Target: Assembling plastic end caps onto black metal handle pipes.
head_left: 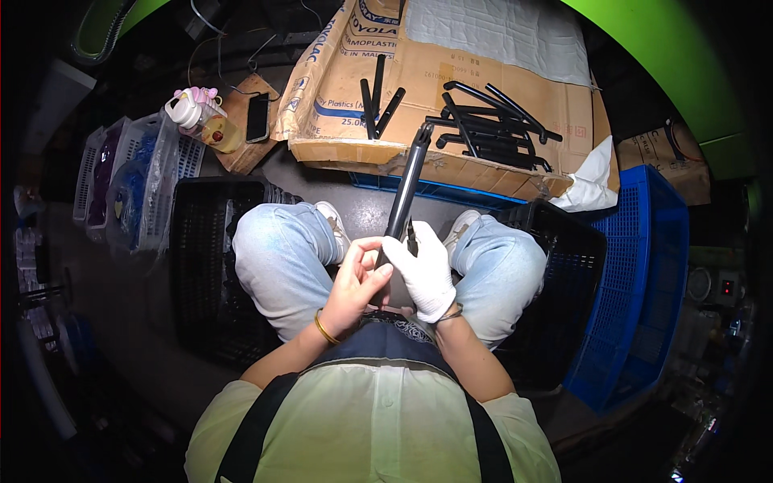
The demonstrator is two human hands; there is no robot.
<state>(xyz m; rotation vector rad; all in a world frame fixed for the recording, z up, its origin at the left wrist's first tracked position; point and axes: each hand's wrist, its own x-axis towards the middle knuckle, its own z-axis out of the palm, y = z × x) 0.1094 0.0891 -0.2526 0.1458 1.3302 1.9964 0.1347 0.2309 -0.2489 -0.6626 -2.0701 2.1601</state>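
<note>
- Black plastic tube (405,187), long and slim, rises from the lap at frame centre toward the cardboard (451,153) above, slanted so its far end points away from the body.
- Left hand (356,283), bare with a gold bangle, has its fingers curled around the tube's near end, apparently steadying it.
- Right hand (425,270), in a white glove, is closed around the same end, with a small dark tool or clip at its fingertips; I cannot tell which.
- Loose black tubes (491,125) lie piled on the flattened cardboard at upper centre, within arm's reach.
- 2 black crates (205,266) flank the knees; a blue crate (644,282) stands at right.
</note>
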